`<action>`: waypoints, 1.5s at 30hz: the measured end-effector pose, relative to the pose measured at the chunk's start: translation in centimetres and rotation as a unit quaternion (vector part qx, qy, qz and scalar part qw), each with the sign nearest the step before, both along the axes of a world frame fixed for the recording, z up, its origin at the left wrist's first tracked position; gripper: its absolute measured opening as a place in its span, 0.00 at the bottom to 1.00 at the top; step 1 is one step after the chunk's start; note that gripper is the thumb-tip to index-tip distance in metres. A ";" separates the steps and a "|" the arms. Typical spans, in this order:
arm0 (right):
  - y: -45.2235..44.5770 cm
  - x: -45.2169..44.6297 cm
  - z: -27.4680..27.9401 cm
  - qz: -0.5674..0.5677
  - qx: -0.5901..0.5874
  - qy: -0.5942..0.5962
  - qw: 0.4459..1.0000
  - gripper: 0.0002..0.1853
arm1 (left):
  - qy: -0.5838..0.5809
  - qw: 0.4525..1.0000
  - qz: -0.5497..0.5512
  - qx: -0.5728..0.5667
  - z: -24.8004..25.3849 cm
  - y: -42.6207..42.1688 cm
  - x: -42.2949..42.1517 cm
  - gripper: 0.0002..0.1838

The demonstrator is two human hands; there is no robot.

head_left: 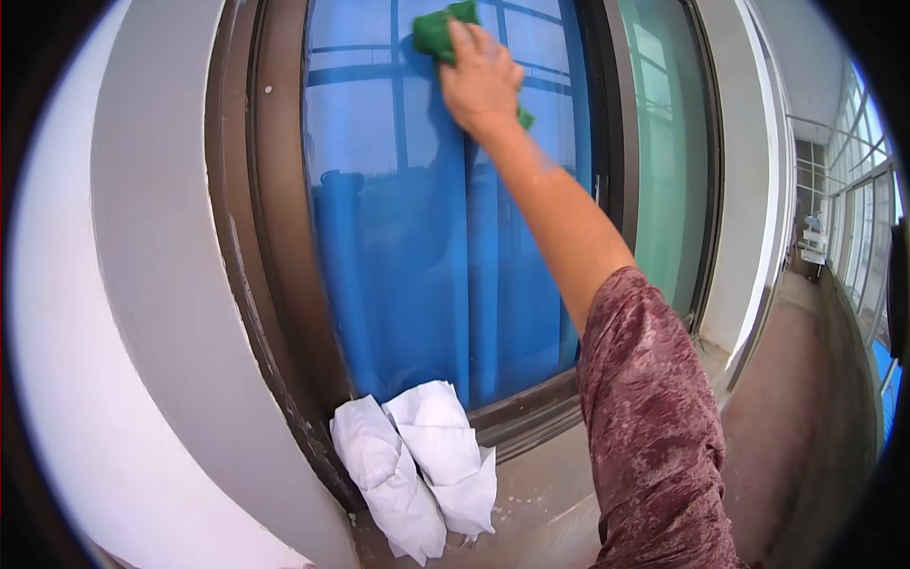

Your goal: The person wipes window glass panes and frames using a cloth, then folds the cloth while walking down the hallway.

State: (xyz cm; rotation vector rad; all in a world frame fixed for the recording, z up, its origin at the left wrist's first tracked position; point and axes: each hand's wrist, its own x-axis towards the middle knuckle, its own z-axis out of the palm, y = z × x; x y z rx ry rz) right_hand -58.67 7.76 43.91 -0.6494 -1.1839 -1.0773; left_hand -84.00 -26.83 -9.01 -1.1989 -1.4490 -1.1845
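My right hand (482, 80) reaches up to the upper part of a glass window pane (417, 237). Its fingers are closed on a green cloth (434, 34), which is pressed against the glass. Part of the same cloth sticks out below the hand on its right side. Slight blur softens the fingers. Blue curtain material shows behind the pane, along with reflections of a barred frame. My left hand is out of view.
Two white crumpled bundles (441, 465) lean at the lower left corner of the brown window frame (284, 237). A second pane with green curtain (659, 152) stands to the right. Farther right runs a corridor floor (782, 417) beside a glazed wall (858, 209).
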 end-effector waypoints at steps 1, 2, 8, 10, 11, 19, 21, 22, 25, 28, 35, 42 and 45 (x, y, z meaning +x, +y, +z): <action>0.4 2.4 -0.5 -0.007 -0.045 0.046 0.998 0.33 | -0.001 0.999 -0.027 0.031 -0.2 0.1 -0.2 0.27; 0.9 4.6 -1.4 -0.005 -0.043 0.090 0.995 0.31 | -0.012 0.995 -0.062 0.077 0.2 0.3 0.0 0.23; 2.5 13.7 -11.5 -0.014 -0.193 0.256 0.947 0.32 | -0.014 0.999 -0.036 0.016 -0.9 -0.3 -1.3 0.26; 2.8 14.2 -15.7 -0.034 -0.206 0.265 0.941 0.33 | -0.021 0.998 -0.059 0.029 -0.7 -0.1 -1.1 0.27; 2.7 14.1 -17.6 -0.036 -0.208 0.268 0.940 0.33 | -0.020 0.996 -0.075 0.035 -0.6 0.0 -1.0 0.27; 0.4 13.6 -32.8 0.040 -0.323 0.290 0.900 0.33 | -0.038 0.999 -0.017 0.019 1.9 -0.6 2.6 0.26; -1.6 14.2 -35.2 0.117 -0.410 0.303 0.852 0.32 | -0.037 0.999 -0.022 0.001 2.6 -1.5 5.3 0.27; -1.8 15.2 -36.4 0.205 -0.426 0.306 0.827 0.30 | -0.035 0.999 -0.015 0.001 2.7 -1.9 6.9 0.27; -4.7 20.0 -37.3 0.539 -0.475 0.336 0.608 0.28 | -0.007 1.000 -0.025 -0.011 2.4 -2.5 12.1 0.27; -10.2 27.4 -36.7 0.779 -0.493 0.292 0.255 0.23 | -0.026 0.994 -0.099 -0.040 1.4 -2.5 17.9 0.21; -17.3 42.7 -38.3 0.881 -0.406 0.232 0.076 0.34 | -0.041 0.961 -0.185 -0.200 0.7 -0.4 34.8 0.21; -21.1 54.1 -41.7 0.785 -0.490 0.268 0.268 0.36 | -0.026 0.904 -0.325 -0.277 1.3 4.1 45.8 0.18; -22.7 56.3 -40.8 0.765 -0.490 0.353 0.225 0.33 | -0.045 0.879 -0.391 -0.270 2.0 6.8 49.1 0.16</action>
